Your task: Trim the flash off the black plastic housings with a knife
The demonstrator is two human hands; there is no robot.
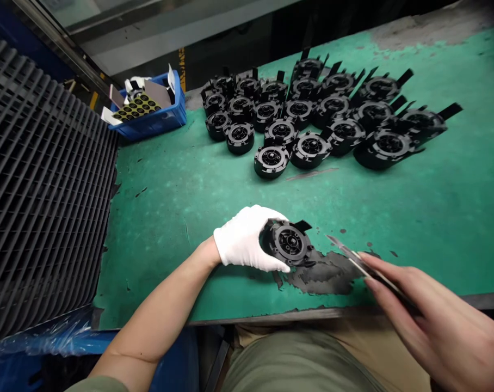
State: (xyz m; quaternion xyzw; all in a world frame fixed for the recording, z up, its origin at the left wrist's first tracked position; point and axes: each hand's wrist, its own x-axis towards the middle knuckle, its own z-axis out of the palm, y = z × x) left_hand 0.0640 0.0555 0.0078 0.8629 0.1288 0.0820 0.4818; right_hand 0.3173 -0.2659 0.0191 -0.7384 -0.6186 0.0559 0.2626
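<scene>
My left hand, in a white glove, is wrapped round the side of a round black plastic housing. The housing's ribbed, ring-shaped face points up, and a flat black tab sticks out at its upper right. Bare and ungloved, my right hand pinches slim pointed tweezers, slightly blurred. Their tip points up and left, to the right of the housing and apart from it. Beneath them, a dark worn patch marks the green table mat.
Several similar black housings stand in rows at the back of the table. A blue bin at the back left holds a yellow sheet with black round pieces and scraps. A grey slatted rack borders the left side.
</scene>
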